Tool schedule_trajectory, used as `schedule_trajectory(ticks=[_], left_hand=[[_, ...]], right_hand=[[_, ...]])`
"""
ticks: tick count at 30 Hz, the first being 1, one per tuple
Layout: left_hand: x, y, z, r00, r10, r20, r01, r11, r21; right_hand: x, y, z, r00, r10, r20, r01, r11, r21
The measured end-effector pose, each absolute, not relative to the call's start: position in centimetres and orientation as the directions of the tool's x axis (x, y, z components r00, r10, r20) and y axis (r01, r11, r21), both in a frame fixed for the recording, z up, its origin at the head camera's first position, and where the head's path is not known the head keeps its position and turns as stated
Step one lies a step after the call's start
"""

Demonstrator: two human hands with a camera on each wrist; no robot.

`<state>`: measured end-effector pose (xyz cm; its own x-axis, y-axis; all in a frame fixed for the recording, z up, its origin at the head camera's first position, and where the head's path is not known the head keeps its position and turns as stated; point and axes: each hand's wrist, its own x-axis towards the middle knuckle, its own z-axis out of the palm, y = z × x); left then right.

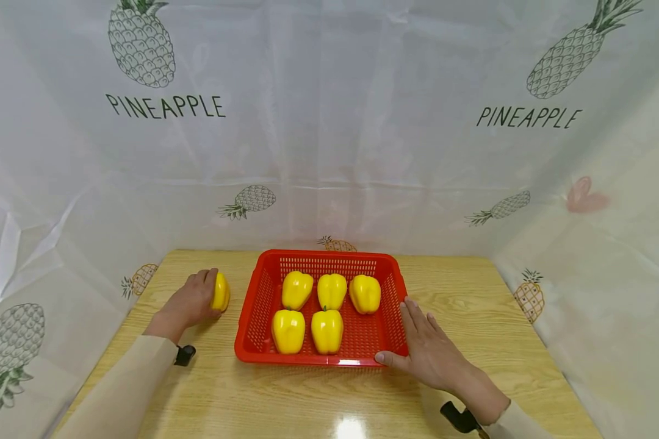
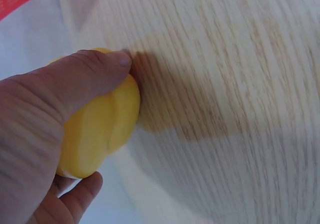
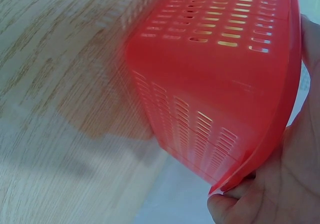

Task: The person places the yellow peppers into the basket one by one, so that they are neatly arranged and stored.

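Observation:
My left hand point(image 1: 194, 300) grips a yellow bell pepper point(image 1: 221, 292) over the left part of the table, left of the basket. In the left wrist view the thumb lies across the bell pepper point(image 2: 102, 126), with fingertips showing below it; whether it touches the table I cannot tell. A red plastic basket point(image 1: 321, 360) with slotted walls holds several yellow bell peppers point(image 1: 327, 331) in two rows. With fingers extended, my right hand point(image 1: 436, 353) rests on its right rim, the thumb on the near right corner. The right wrist view shows this hand point(image 3: 292, 179) against the basket's rim.
A light wood-grain table point(image 1: 450, 286) carries the basket. White sheeting point(image 1: 351, 140) printed with pineapples hangs behind the table and along both sides. Inside the basket, bare slotted floor point(image 1: 362, 334) shows at the near right.

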<state>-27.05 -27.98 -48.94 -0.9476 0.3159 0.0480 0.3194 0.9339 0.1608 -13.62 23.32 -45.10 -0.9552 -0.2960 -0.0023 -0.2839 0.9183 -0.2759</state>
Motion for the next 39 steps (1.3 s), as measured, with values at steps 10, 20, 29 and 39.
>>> schedule_trajectory(ticks=[10,20,29,39], left_hand=[[-27.1,-28.5,-49.6,-0.945,0.311,0.101,0.324,0.933,0.156],[-26.9,-27.9,-49.1,-0.936,0.294,0.193,0.325,0.933,0.152],[-26.6,-27.0,-47.3,-0.899,0.322,0.298,0.369,0.922,0.117],[-26.5,-25.8,-45.2,-0.833,0.325,0.447,0.433,0.887,0.162]], right_hand=[[-13.6,23.2,-45.2,-0.955,-0.298,0.005,-0.288,0.919,-0.269],[-13.7,23.2,-45.1,-0.955,-0.295,-0.01,-0.282,0.922,-0.267],[-13.6,23.3,-45.1,-0.956,-0.294,-0.007,-0.282,0.923,-0.262],[-13.7,23.3,-45.2,-0.957,-0.29,-0.009,-0.278,0.924,-0.263]])
